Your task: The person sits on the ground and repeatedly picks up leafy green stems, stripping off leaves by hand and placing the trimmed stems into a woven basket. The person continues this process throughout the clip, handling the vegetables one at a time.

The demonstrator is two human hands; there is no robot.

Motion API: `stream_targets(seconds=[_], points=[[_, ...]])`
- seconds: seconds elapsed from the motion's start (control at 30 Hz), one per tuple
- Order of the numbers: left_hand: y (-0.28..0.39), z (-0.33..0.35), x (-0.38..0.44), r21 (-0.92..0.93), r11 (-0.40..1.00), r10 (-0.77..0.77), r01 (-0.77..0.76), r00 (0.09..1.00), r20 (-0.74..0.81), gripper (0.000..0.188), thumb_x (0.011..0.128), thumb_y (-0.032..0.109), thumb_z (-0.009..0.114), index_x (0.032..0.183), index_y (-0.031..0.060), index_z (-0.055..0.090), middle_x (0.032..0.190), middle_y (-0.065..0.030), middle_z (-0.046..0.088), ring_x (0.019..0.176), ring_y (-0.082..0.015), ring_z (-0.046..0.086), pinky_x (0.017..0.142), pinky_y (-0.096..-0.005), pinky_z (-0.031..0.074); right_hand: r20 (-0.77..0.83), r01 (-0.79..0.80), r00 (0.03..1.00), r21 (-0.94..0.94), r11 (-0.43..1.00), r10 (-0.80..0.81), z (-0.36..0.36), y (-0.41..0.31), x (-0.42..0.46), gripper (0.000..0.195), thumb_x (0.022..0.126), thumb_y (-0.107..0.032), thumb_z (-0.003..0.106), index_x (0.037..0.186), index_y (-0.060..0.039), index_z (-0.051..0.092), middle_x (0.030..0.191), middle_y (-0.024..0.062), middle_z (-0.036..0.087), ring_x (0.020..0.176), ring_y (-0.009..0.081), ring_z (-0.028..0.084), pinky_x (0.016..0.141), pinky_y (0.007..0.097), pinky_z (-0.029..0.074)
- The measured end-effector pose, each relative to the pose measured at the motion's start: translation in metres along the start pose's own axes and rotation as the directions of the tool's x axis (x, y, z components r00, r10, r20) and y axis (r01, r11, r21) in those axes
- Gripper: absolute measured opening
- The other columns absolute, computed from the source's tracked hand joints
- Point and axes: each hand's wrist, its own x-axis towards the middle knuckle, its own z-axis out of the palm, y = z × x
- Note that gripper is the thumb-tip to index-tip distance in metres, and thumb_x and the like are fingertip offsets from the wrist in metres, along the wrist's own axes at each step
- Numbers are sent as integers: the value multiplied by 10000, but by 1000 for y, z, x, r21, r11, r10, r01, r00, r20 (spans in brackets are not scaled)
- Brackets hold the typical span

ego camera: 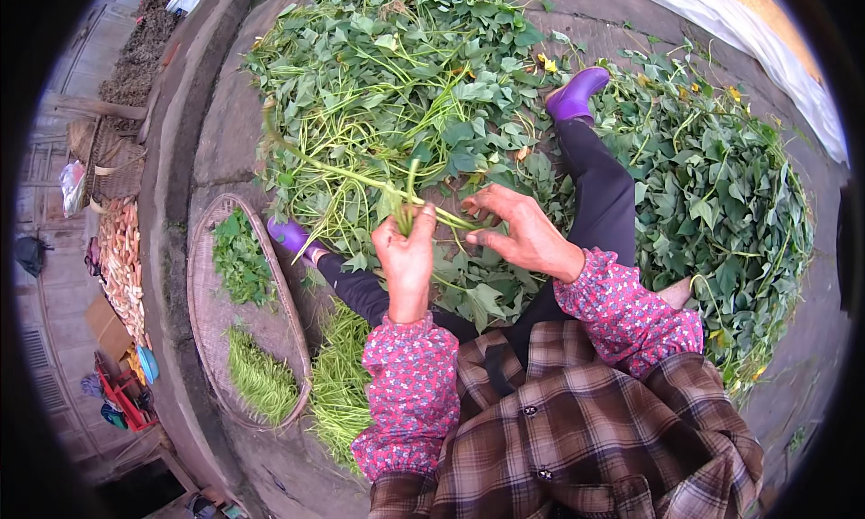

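My left hand (407,255) pinches a few green leaf stalks upright between thumb and fingers, together with a long pale-green vine stem (358,176) that reaches up and left. Just to its right, my right hand (517,232) has its thumb and fingers around the lower ends of the stalks (463,220); whether they grip them is hard to tell. Beyond both hands spreads a large heap of leafy vines with bare stalks (405,80). Beside my left sleeve lies a pile of stripped green stalks (341,377).
A flat woven tray (197,303) at left holds leaves (243,255) and a bundle of stalks (260,377). A second leafy heap (730,215) lies right. My purple boots (580,93) rest among the vines. Past a concrete ledge (165,249) stand a wicker basket (116,161) and corn cobs (121,269).
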Motion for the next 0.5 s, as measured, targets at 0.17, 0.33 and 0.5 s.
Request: stream_targets(seconds=[0.17, 0.33, 0.5], points=[[4, -3, 5, 106, 988, 110, -111, 994, 15, 42, 797, 5, 608, 768, -10, 583, 664, -16, 570, 568, -76, 499, 521, -218, 387, -69, -71, 995, -24, 997, 69, 15, 7, -13, 242, 719, -30, 656, 925, 40, 550, 809, 151, 534, 730, 290, 566, 643, 362, 452], [11, -24, 24, 605, 390, 628, -694, 681, 376, 164, 689, -70, 555, 831, -2, 600, 753, -161, 612, 660, -307, 609, 608, -346, 480, -117, -21, 993, -80, 997, 12, 10, 5, -15, 132, 750, 25, 584, 878, 41, 556, 791, 160, 536, 711, 338, 553, 617, 373, 448], [1, -133, 68, 515, 782, 499, -351, 848, -179, 272, 944, 231, 417, 924, 5, 568, 819, -75, 607, 700, -164, 563, 651, -289, 464, -43, -432, 894, 185, 883, 446, -20, 6, -16, 114, 819, -37, 541, 892, 46, 570, 677, 99, 557, 605, 134, 507, 565, 278, 408]])
